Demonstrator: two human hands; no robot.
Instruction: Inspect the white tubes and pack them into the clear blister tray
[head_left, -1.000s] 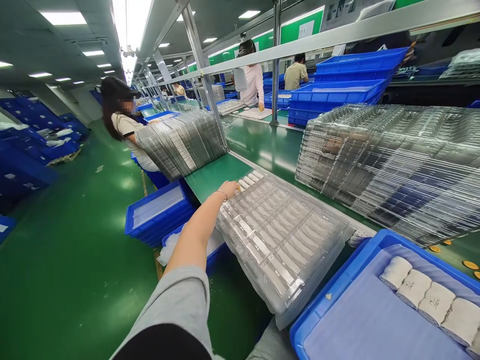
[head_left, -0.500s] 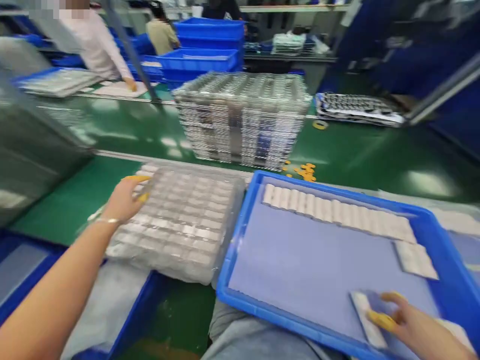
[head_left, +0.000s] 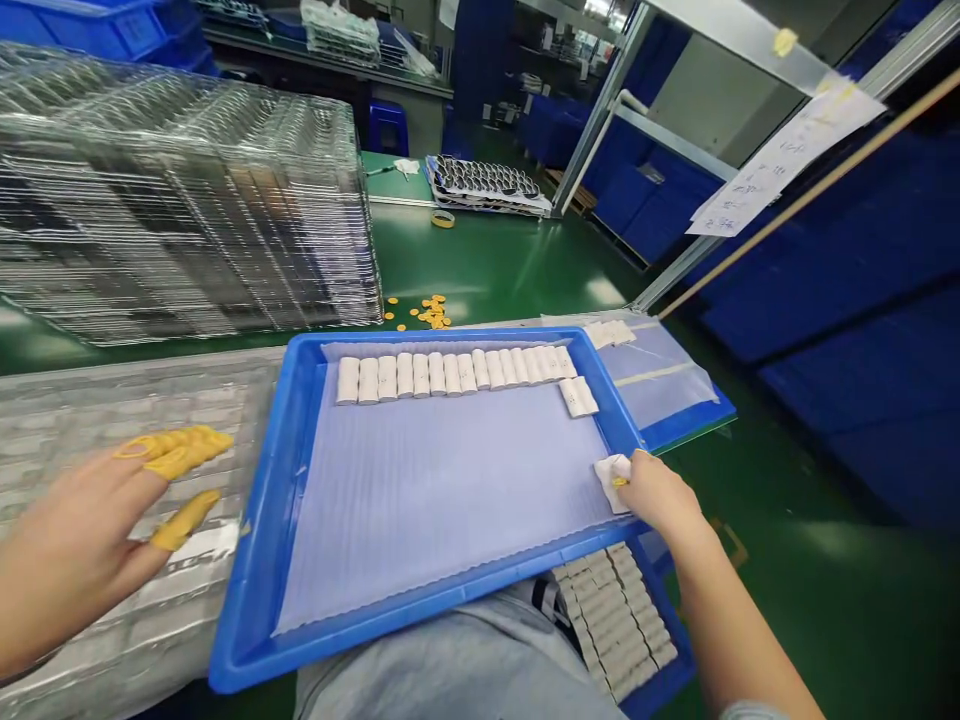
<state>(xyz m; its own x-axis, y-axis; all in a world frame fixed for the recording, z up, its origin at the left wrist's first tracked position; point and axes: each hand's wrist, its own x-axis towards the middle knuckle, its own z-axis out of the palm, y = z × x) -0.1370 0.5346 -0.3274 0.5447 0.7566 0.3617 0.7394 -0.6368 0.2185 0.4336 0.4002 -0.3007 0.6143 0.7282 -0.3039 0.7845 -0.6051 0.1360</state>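
Blue plastic tray [head_left: 255, 520] sits across the person's grey trousers [head_left: 450, 665], lined with a lavender foam sheet [head_left: 442, 490]. Along its far edge lies 1 row of white cylindrical rolls [head_left: 450, 375], with 2 more rolls [head_left: 577, 397] just below the row's right end. The right hand [head_left: 652, 490] sits at the tray's right rim, its grip clenched on a crumpled white wipe [head_left: 611, 480] against the sheet. The left hand [head_left: 75, 530] has a released grip, its fingers spread and capped with yellow finger cots [head_left: 176, 455], over a clear plastic blister tray [head_left: 127, 420] beside the blue tray. A tall stack of clear blister trays [head_left: 180, 200] stands on the green worktop [head_left: 495, 260], near scattered yellow discs [head_left: 427, 310].
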